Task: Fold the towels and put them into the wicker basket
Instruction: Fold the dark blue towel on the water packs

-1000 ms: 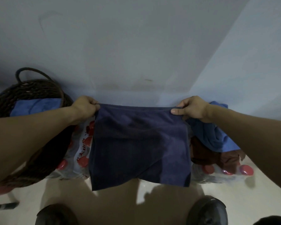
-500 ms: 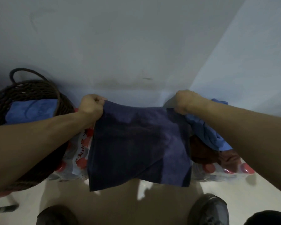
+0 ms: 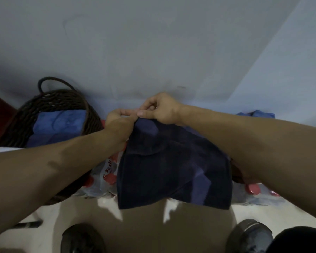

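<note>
Up at chest height in front of the wall, both hands meet on the top edge of the navy towel point(image 3: 173, 167). Left hand point(image 3: 119, 121) and right hand point(image 3: 162, 109) each pinch a top corner, fingertips touching, so I read this as the halving fold.

Towel hangs free below the hands, doubled, lower hem loose above the floor. My read: light, soft, fully limp, no stiffness to hold a crease. It'll sag and skew unless both corners stay pinched together. Pile looks grippy, slip unlikely.

Best hold, I'd say: keep the matched corners in one hand, take the folded edge with the other.

Wicker basket point(image 3: 49, 105) sits just left, with blue folded towels point(image 3: 59, 119) already inside. More unfolded cloth point(image 3: 255, 114) lies behind the right forearm.
</note>
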Available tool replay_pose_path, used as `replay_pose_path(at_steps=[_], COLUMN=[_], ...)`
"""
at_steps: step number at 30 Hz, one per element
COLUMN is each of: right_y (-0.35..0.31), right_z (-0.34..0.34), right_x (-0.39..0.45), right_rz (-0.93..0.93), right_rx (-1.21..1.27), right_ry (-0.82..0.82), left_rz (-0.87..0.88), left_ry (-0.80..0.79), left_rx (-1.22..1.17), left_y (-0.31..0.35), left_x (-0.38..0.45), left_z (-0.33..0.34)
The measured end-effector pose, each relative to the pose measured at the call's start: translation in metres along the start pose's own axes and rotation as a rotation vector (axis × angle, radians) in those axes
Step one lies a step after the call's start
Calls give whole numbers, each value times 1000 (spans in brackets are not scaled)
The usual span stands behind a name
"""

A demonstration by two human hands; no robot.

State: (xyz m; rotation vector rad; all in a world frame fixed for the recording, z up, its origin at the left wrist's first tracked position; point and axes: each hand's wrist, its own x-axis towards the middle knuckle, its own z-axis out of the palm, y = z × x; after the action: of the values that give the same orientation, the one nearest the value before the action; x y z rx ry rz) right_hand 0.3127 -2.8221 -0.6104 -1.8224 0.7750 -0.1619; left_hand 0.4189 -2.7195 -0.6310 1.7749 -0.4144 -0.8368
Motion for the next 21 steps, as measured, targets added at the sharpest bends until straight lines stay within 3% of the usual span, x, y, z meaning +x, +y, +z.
replay_pose_path(at_steps=[4, 8, 10, 12, 14, 16, 19, 21], right_y=[-5, -4, -2, -1, 2, 7, 14, 20], right_z=[6, 10, 12, 13, 14, 17, 21, 24], right_x=[11, 21, 27, 32, 36, 39, 43, 47], right_rz=[-1, 14, 13, 5, -17, -37, -65, -67], right_rx=[-81, -186, -165, -147, -155, -176, -247, -252], right_ry=[79, 98, 134, 204, 260, 263, 243, 235], left_rz=[-14, -43, -37, 1, -52, -163, -197, -256], left_ry=[-60, -245, -226, -210, -300, -416, -519, -582], left_rx=[42, 41, 94, 169, 261, 398, 606, 644], left_y=[-5, -11, -14, -15, -15, -18, -30, -41], left_x=[-3, -10, -13, -15, -17, -22, -33, -44], left_z=[-14, -25, -28, -32, -37, -43, -54, -64])
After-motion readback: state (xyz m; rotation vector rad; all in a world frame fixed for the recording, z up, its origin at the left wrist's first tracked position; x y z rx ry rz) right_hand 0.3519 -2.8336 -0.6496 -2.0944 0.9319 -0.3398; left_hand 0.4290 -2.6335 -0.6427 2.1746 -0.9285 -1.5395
